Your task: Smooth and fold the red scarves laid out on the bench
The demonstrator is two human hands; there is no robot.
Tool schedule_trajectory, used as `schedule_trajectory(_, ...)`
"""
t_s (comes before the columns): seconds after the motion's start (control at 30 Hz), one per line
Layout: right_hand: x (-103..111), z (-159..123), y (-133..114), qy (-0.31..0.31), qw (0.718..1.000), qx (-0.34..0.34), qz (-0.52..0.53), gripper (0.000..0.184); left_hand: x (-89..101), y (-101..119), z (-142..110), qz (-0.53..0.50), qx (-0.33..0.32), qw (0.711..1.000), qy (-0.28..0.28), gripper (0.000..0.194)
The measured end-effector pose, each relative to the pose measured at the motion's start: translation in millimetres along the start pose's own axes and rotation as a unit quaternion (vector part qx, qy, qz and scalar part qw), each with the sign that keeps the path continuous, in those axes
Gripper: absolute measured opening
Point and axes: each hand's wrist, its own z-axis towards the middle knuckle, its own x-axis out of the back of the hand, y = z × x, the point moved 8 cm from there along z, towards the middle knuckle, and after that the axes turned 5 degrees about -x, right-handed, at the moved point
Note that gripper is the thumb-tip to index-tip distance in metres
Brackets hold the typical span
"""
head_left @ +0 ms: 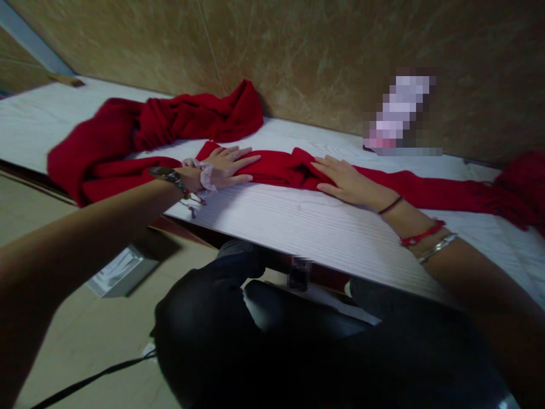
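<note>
A long red scarf [272, 166] lies in a narrow folded strip along the white wood-grain table [272, 213]. My left hand [225, 167] rests flat on the strip, fingers spread and pointing right. On the strip's other side of a raised fold, my right hand [343, 180] presses down with its fingers stretched out to the left. Between the two hands the cloth is bunched up near my right fingertips. To the left the red fabric loops back in a loose heap [170, 122]. Its fringed end [485, 196] lies at the right.
A brown marbled wall [298, 57] borders the table's back edge. A blurred pink-and-white item [398, 111] stands against it. More red cloth [523, 182] is piled at the far right. Below, a white box [119, 272] sits on the floor, and my dark-clothed legs [204, 307] are under the front edge.
</note>
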Motion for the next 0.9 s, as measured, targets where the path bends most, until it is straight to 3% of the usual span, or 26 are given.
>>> schedule_trajectory(0.13, -15.6, 4.5, -11.3, -0.02, 1.0, 0.005, -0.018, 0.058, -5.1, -7.3, -5.2, -0.015, 0.0, 1.0, 0.018, 0.055)
schedule_trajectory(0.33, -12.5, 0.7, -7.8, -0.021, 1.0, 0.002, -0.008, 0.058, -4.2, -17.3, -4.1, -0.043, -0.026, 0.998, 0.038, 0.05)
schedule_trajectory(0.6, -13.3, 1.1, -8.6, -0.009, 1.0, 0.005, -0.004, 0.058, 9.4, -33.0, -8.8, -0.006, -0.055, 0.998, -0.004, 0.05)
schedule_trajectory(0.8, -13.8, 0.9, -7.7, 0.0, 1.0, 0.006, -0.008, 0.057, 13.9, -19.9, -5.4, 0.061, -0.014, 0.996, -0.056, 0.046)
schedule_trajectory(0.9, -12.9, -1.1, -8.5, 0.0, 1.0, 0.008, -0.013, 0.055, 29.2, -30.1, -9.3, 0.109, 0.052, 0.991, -0.062, 0.044)
